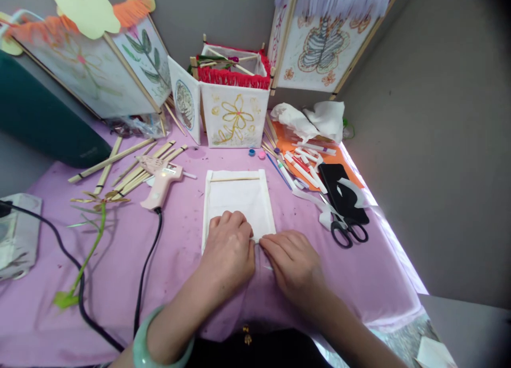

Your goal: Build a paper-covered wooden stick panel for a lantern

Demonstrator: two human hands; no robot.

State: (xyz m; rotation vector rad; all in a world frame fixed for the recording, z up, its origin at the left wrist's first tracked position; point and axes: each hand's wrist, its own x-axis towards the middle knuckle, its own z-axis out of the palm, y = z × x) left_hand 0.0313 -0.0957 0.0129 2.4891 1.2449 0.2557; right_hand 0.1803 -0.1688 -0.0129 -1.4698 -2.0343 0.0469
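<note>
A white rectangular panel (235,197) with folded edges lies flat on the purple cloth in front of me; I cannot tell if it is paper or fabric. Along its top fold runs a thin wooden stick (235,179). My left hand (229,245), with a green bangle at the wrist, has its fingers curled and pressed on the panel's near edge, covering the lower left part. Close beside it, my right hand (293,264) pinches the same edge near the lower right corner, fingers together. The fingertips hide part of the fold.
Left of the panel lie a pink glue gun (162,181) with its black cord (146,267) and several wooden sticks (147,168). To the right are scissors (346,230), a black phone (339,187) and markers (305,171). Behind stands a decorated lantern (235,117) with red fringe.
</note>
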